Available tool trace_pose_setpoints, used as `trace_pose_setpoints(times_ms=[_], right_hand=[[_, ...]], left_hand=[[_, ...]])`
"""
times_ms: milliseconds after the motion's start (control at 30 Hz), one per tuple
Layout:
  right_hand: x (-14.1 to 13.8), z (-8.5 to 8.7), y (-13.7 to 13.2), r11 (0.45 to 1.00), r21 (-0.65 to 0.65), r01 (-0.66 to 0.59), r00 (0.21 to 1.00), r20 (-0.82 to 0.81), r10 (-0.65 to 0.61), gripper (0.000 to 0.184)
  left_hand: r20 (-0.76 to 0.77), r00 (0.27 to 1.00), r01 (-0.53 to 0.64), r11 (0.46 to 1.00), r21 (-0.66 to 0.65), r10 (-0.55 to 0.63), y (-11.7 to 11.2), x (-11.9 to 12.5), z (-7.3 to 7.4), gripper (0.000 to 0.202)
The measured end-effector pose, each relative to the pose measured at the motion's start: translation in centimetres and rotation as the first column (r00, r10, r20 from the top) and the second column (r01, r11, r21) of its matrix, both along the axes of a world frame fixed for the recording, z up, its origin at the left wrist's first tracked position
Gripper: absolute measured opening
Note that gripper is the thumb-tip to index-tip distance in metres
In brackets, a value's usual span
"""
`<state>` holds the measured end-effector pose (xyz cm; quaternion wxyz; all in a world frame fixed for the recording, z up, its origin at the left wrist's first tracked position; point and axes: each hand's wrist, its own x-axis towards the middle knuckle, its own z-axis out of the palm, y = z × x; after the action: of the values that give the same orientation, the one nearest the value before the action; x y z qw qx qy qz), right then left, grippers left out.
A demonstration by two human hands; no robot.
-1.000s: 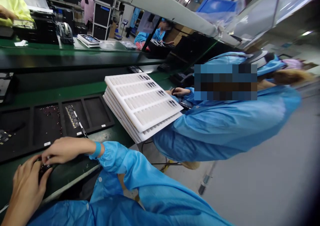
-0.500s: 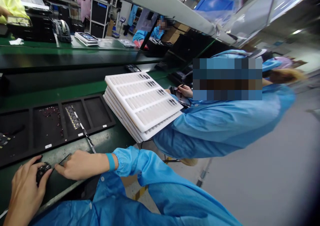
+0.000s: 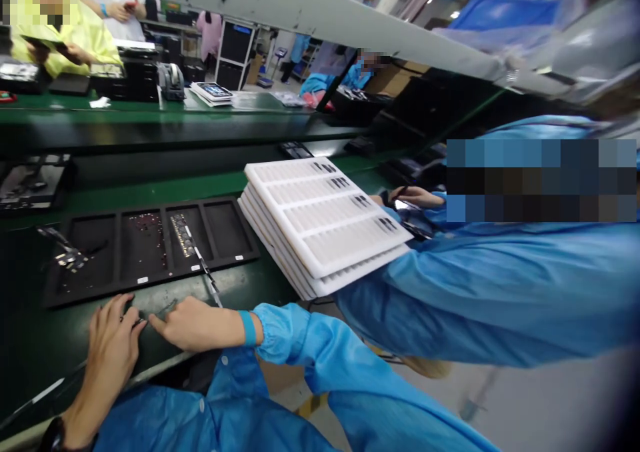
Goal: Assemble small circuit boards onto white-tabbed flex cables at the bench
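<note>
Low at the left, near the table's front edge, my left hand (image 3: 113, 342) is closed around a small black part (image 3: 134, 319), mostly hidden by the fingers. My right hand (image 3: 195, 325) is beside it, index fingertip close to the part, the other fingers curled. It pinches a thin dark tool (image 3: 169, 305), of which little shows. Just beyond both hands lies a black compartment tray (image 3: 118, 249). One compartment has tiny reddish pieces (image 3: 147, 224), another a strip of small components (image 3: 181, 235). A black-and-white strip (image 3: 206, 265) runs from there towards my right wrist.
Stacked white slotted trays (image 3: 320, 222) stand right of the black tray. A co-worker in a blue smock (image 3: 500, 285) sits close on the right, a hand (image 3: 417, 197) over dark parts. Another dark tray (image 3: 35, 182) lies far left. A grey beam (image 3: 350, 22) crosses above.
The view has swung left, so everything sits further right. The black part in my left hand is now more covered by the fingers. My right hand stays beside it.
</note>
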<state>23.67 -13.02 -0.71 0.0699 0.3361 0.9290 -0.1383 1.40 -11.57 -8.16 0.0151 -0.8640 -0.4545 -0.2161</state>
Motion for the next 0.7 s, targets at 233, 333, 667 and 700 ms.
trace_pose_setpoints(times_ms=[233,333,667,700], right_hand=[[1.4,0.5,2.2,0.985,-0.171,0.037,0.989,-0.137,-0.061,0.034],[2.6,1.3,4.1,0.938,-0.316,0.145,0.861,-0.426,-0.277,0.023],[2.9,-1.7,8.5,0.848,-0.522,0.088,0.517,-0.704,-0.487,0.022],[3.0,-1.9,8.6,0.842,-0.532,0.088,0.496,-0.71,-0.5,0.023]], left_hand=[[0.273,0.959,-0.013,0.976,-0.218,0.074,0.1,-0.7,3.2,0.024],[0.463,0.836,-0.093,0.908,-0.409,0.294,0.1,-1.2,8.3,0.02],[0.741,0.363,0.187,0.736,-0.651,0.564,3.9,1.8,12.0,0.038],[0.736,0.347,0.21,0.717,-0.665,0.581,4.5,2.2,11.2,0.04]])
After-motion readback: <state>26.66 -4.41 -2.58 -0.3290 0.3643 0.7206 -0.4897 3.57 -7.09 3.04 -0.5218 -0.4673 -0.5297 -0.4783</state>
